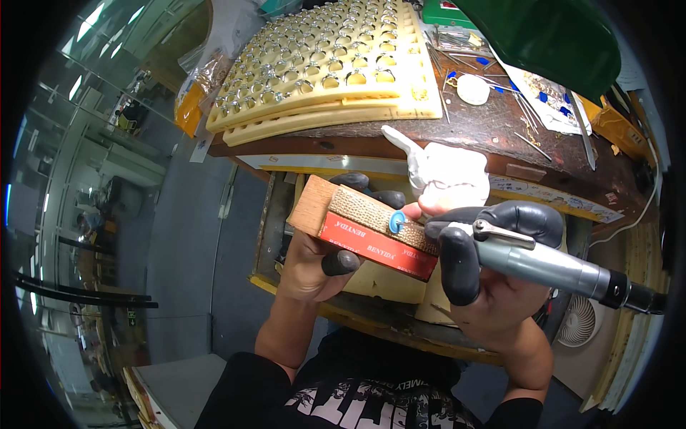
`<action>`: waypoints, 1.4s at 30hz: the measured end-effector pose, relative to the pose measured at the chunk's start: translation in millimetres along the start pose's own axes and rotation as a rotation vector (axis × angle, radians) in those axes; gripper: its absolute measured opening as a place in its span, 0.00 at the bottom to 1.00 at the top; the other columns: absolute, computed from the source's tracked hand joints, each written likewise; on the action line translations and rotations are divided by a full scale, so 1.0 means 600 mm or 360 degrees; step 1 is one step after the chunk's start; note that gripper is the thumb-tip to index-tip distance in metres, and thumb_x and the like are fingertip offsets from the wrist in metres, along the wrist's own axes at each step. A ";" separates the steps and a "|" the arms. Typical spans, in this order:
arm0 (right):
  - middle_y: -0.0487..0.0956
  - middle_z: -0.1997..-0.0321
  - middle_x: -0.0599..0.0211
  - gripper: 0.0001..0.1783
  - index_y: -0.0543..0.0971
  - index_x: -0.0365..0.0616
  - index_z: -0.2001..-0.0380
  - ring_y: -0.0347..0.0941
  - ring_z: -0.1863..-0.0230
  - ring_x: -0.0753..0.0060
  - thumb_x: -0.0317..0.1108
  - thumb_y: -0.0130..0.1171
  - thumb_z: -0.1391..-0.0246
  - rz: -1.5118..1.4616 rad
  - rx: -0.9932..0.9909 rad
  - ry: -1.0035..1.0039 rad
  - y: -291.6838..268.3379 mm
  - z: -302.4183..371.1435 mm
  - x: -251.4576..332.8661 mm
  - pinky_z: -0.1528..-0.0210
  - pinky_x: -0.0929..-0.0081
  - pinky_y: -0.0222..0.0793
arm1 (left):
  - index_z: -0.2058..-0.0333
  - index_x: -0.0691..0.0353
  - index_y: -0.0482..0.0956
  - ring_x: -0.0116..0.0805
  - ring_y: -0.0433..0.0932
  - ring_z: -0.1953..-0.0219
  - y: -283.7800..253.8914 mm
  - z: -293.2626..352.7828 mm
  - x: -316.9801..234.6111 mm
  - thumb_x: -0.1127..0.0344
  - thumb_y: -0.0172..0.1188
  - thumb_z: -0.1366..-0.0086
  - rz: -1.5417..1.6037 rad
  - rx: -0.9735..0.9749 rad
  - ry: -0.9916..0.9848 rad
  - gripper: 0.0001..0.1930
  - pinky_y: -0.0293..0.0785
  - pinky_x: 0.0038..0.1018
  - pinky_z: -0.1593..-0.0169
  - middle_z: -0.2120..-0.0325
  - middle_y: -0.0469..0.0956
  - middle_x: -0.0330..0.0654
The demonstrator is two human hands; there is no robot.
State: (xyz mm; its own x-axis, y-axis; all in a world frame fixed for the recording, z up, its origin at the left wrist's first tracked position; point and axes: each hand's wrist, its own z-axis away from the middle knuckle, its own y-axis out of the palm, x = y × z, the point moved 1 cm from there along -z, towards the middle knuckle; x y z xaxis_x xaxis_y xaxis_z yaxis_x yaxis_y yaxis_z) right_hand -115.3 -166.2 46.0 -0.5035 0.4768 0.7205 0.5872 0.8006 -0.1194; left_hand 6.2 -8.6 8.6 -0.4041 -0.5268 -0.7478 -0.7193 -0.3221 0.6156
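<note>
- The left hand [311,264] has its fingers (black-tipped) closed around a red-sided wooden block [371,247] in front of the desk [336,137].
- The right hand's [504,300] fingers wrap a grey handpiece [564,269], its blue disc [395,222] at the block's woven strip [364,208]; contact unclear.
- Stacked cream trays [426,100] occupy the desk.

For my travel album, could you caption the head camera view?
Near a ring-filled tray, the left hand grips a wooden block, the right hand a grey handpiece, a blue disc between.
</note>
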 end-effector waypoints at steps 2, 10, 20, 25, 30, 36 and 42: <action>0.82 0.62 0.61 0.09 0.80 0.37 0.64 0.81 0.61 0.69 0.25 0.64 0.52 -0.0033 -0.0037 0.0030 0.003 0.002 -0.006 0.55 0.74 0.76 | 0.38 0.67 0.54 0.51 0.68 0.41 0.002 -0.001 0.000 0.76 0.65 0.47 0.0014 0.0002 -0.0001 0.39 0.66 0.45 0.38 0.44 0.66 0.62; 0.82 0.63 0.61 0.08 0.81 0.37 0.66 0.81 0.62 0.70 0.25 0.65 0.52 -0.0126 -0.0093 0.0040 0.006 0.003 -0.007 0.56 0.74 0.76 | 0.38 0.66 0.54 0.53 0.67 0.39 0.005 -0.003 -0.002 0.75 0.64 0.46 0.0045 0.0045 -0.0004 0.38 0.63 0.48 0.37 0.44 0.66 0.62; 0.82 0.64 0.60 0.08 0.79 0.36 0.67 0.81 0.61 0.69 0.25 0.65 0.52 0.0055 0.0050 0.0013 -0.003 -0.008 0.004 0.55 0.72 0.77 | 0.38 0.65 0.55 0.52 0.66 0.39 0.001 0.000 -0.003 0.76 0.65 0.46 0.0024 0.0023 -0.0016 0.38 0.62 0.50 0.36 0.44 0.67 0.59; 0.82 0.63 0.59 0.08 0.79 0.36 0.66 0.81 0.61 0.69 0.25 0.65 0.52 0.0043 0.0033 -0.0001 -0.002 -0.006 0.004 0.55 0.72 0.77 | 0.38 0.65 0.55 0.52 0.66 0.39 0.001 0.000 -0.003 0.76 0.65 0.46 0.0028 0.0029 -0.0013 0.38 0.61 0.51 0.36 0.44 0.67 0.58; 0.82 0.62 0.59 0.08 0.79 0.36 0.67 0.81 0.61 0.69 0.25 0.65 0.51 -0.0079 -0.0020 0.0064 0.003 0.001 -0.002 0.55 0.73 0.76 | 0.38 0.65 0.55 0.53 0.66 0.39 0.005 -0.003 -0.003 0.76 0.65 0.47 0.0063 0.0051 -0.0022 0.39 0.60 0.51 0.36 0.45 0.68 0.58; 0.82 0.63 0.59 0.07 0.79 0.36 0.68 0.81 0.60 0.69 0.24 0.65 0.52 -0.0164 -0.0044 0.0088 0.007 0.001 -0.004 0.55 0.73 0.77 | 0.36 0.64 0.50 0.55 0.64 0.39 -0.009 0.007 -0.001 0.70 0.68 0.46 -0.0122 -0.0043 -0.0025 0.43 0.64 0.50 0.37 0.42 0.62 0.63; 0.81 0.65 0.59 0.07 0.79 0.35 0.68 0.81 0.60 0.67 0.23 0.65 0.52 -0.0190 -0.0074 0.0067 0.009 0.003 -0.007 0.55 0.72 0.77 | 0.38 0.64 0.55 0.55 0.65 0.38 -0.006 0.004 0.001 0.76 0.64 0.47 -0.0040 -0.0021 -0.0013 0.39 0.61 0.49 0.36 0.45 0.68 0.57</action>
State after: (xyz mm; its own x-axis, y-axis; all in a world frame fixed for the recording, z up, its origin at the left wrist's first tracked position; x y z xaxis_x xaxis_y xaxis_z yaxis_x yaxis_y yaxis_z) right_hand -111.1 -163.1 41.0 -0.5450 0.3624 0.7560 0.5540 0.8325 0.0003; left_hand 7.2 -5.5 5.3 -0.3907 -0.5119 -0.7651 -0.7216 -0.3457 0.5998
